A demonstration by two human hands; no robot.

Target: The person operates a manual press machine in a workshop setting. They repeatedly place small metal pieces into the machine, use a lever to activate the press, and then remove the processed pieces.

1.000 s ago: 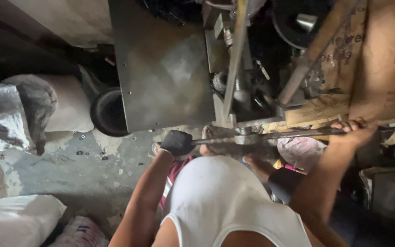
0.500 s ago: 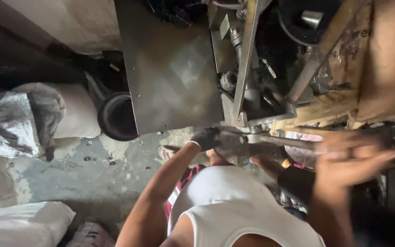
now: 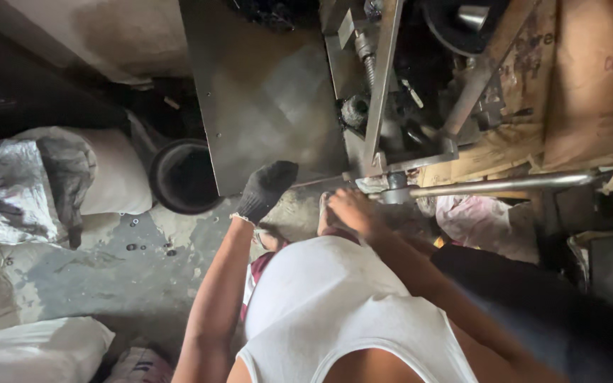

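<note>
A long metal lever bar (image 3: 505,184) runs level from the machine's pivot (image 3: 394,190) out toward three o'clock, just below the grey metal machine frame (image 3: 271,92). The right hand (image 3: 349,209), bare, sits at seven o'clock of that pivot, near the bar's inner end; whether its fingers are curled or apart I cannot tell. The left hand (image 3: 266,189), in a dark glove, hovers at nine o'clock of the pivot against the frame's lower edge, fingers together and bent, gripping nothing visible. A black bucket (image 3: 182,177) stands further toward nine o'clock, with white sacks (image 3: 30,184) beyond it on the stained concrete floor (image 3: 108,276). Cardboard sheets (image 3: 576,78) lean at two o'clock.
</note>
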